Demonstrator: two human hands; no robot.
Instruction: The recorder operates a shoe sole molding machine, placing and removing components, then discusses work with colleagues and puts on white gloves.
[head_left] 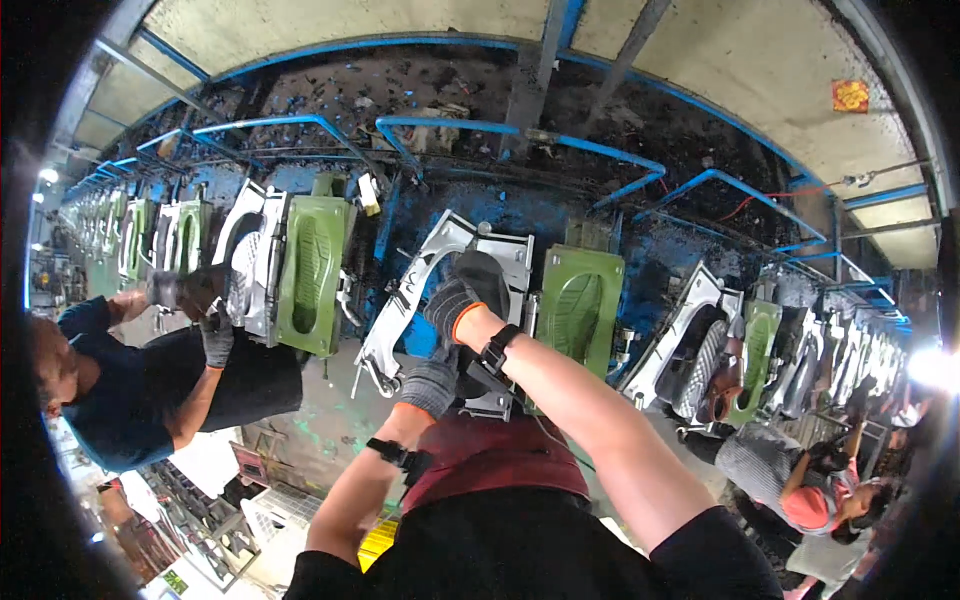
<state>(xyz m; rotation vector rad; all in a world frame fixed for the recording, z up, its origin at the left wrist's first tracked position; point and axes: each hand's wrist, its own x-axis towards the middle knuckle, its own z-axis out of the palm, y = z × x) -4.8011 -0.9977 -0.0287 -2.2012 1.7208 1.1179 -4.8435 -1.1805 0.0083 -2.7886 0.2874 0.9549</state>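
Note:
In front of me is an open metal shoe mould, its silver frame (405, 300) tilted to the left beside a green mould half (577, 310) with a sole-shaped hollow. Over the silver part, my right hand (452, 308), in a grey knit glove with an orange cuff, is closed around a dark shoe upper (482, 272). Lower and to the left, my left hand (430, 385), gloved alike, grips the near end of the same dark piece. Its fingers are partly hidden, and so is much of the upper.
Similar moulds line both sides, such as a green one (315, 270) at left and another (755, 350) at right. Blue rails (450, 122) run behind them. At left a co-worker (130, 380) handles a dark shoe; more people (800, 480) work at lower right.

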